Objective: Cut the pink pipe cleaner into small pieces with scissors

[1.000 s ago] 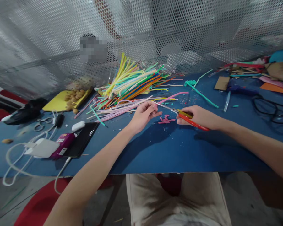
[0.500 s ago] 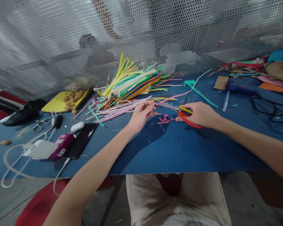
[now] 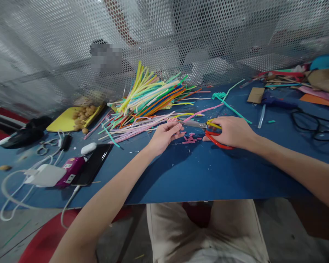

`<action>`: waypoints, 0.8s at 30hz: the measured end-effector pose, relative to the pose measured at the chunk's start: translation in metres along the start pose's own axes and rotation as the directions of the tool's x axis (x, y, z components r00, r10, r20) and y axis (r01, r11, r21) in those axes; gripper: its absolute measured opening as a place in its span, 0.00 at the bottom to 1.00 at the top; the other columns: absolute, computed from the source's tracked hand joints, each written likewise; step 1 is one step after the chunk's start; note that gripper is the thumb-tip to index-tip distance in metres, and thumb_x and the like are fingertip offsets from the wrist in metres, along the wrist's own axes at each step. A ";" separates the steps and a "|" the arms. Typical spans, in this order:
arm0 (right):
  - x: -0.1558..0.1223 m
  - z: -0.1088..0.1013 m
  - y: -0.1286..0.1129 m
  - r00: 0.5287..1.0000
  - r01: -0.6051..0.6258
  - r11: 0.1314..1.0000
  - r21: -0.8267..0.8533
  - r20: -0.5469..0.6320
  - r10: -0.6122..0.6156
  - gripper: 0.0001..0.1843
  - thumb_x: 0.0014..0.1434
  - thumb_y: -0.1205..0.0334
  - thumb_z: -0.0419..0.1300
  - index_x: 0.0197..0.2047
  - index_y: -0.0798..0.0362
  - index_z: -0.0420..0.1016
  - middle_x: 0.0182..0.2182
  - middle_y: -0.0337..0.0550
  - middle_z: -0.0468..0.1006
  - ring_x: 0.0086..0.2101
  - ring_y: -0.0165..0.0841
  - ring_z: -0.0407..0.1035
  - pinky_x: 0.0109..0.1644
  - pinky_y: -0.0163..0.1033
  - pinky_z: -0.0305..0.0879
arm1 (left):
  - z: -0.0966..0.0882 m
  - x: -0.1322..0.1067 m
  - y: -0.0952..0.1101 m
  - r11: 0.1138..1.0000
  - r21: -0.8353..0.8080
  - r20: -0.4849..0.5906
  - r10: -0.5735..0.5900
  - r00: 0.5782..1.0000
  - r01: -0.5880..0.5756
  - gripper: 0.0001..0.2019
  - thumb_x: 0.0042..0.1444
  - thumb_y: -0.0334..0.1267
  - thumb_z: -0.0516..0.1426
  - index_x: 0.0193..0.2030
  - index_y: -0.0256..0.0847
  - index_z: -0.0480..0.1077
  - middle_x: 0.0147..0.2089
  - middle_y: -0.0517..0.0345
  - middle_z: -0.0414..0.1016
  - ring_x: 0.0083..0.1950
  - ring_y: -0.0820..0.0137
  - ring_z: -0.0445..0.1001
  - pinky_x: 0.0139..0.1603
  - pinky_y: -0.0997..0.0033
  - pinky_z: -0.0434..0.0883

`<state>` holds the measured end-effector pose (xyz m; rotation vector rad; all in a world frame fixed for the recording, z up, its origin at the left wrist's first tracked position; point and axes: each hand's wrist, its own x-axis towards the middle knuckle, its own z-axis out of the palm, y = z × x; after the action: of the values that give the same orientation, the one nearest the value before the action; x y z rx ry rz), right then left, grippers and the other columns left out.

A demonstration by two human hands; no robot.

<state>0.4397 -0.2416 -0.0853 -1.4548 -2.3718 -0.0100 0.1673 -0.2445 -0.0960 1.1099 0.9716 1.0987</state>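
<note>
My right hand (image 3: 230,132) is wrapped round the red and yellow handles of a pair of scissors (image 3: 195,124). Their metal blades point left, reaching the fingertips of my left hand (image 3: 165,137). Those fingers are pinched together on a small pink pipe cleaner (image 3: 172,119), mostly hidden by the fingers. Just below the blades, short cut pink pieces (image 3: 190,139) lie scattered on the blue table (image 3: 178,179). A long pink pipe cleaner (image 3: 204,110) lies behind the scissors.
A large heap of coloured pipe cleaners (image 3: 156,96) stands behind my left hand. To the left are a black phone (image 3: 94,164), a white charger (image 3: 49,174) with cables and a yellow tray (image 3: 61,120). Black glasses (image 3: 317,128) lie right. A perforated metal screen (image 3: 213,33) rises behind.
A bit of pink now shows above my left fingertips. The scissors have shifted slightly left with my right hand, still at the left fingers. The view has moved a little.
</note>
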 end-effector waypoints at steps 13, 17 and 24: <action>0.001 -0.004 -0.006 0.992 -0.093 0.983 0.156 0.094 0.079 0.26 0.50 0.31 0.63 0.36 0.45 0.77 0.35 0.43 0.82 0.34 0.43 0.74 0.29 0.39 0.56 | 0.004 -0.002 0.004 0.997 0.018 -0.023 -0.077 0.997 0.077 0.10 0.53 0.38 0.66 0.39 0.34 0.79 0.29 0.60 0.70 0.27 0.80 0.65 0.40 0.69 0.80; 0.003 -0.004 -0.003 0.985 -0.152 0.963 0.222 0.110 0.130 0.27 0.50 0.30 0.63 0.37 0.46 0.76 0.35 0.43 0.81 0.32 0.41 0.72 0.30 0.40 0.58 | 0.006 -0.002 0.005 0.994 -0.062 -0.072 -0.093 0.993 0.088 0.08 0.54 0.37 0.65 0.37 0.34 0.77 0.29 0.61 0.68 0.26 0.81 0.63 0.36 0.74 0.79; 0.011 0.007 0.012 0.981 -0.178 0.886 0.428 0.146 0.127 0.28 0.53 0.30 0.61 0.31 0.49 0.68 0.22 0.36 0.68 0.24 0.31 0.59 0.28 0.39 0.55 | 0.005 0.000 0.015 0.961 -0.271 -0.186 -0.098 0.978 0.045 0.05 0.55 0.33 0.62 0.37 0.34 0.75 0.26 0.65 0.63 0.22 0.83 0.58 0.26 0.82 0.72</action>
<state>0.4429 -0.2250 -0.0909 -1.4345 -2.1427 0.6261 0.1697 -0.2445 -0.0799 0.7517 0.9774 1.2567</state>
